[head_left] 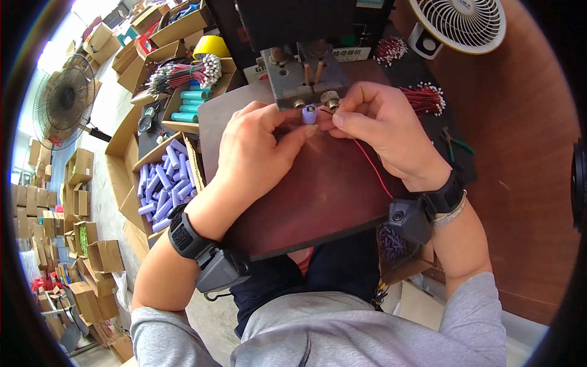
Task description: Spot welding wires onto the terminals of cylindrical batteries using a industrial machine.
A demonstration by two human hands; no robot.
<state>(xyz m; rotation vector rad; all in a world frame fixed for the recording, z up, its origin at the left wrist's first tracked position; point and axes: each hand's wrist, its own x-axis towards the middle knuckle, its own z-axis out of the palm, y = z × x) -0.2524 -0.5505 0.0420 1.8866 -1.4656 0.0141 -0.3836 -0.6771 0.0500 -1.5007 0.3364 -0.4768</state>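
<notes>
A purple cylindrical battery cell (309,116) is held end-up by the fingers of my left hand (254,144), just below the electrodes of a spot welder. Between my right thumb and fingertips is a thin wire lead; its red strand (374,166) trails down past my wrist. My right hand (388,125) brings the lead's end close beside the top of the cell; whether they touch I cannot tell. Two copper rods (318,73) stand in the welder's dark metal head (287,82) directly above. Both hands are over a dark red board (293,196).
Left of the board, a cardboard box (127,160) holds many loose purple cells (162,183). Teal cells (194,103), a wire bundle (183,73) and a yellow tape roll (211,46) lie behind. At right are red-black leads (425,99), green-handled pliers (455,144) and a white fan (461,24).
</notes>
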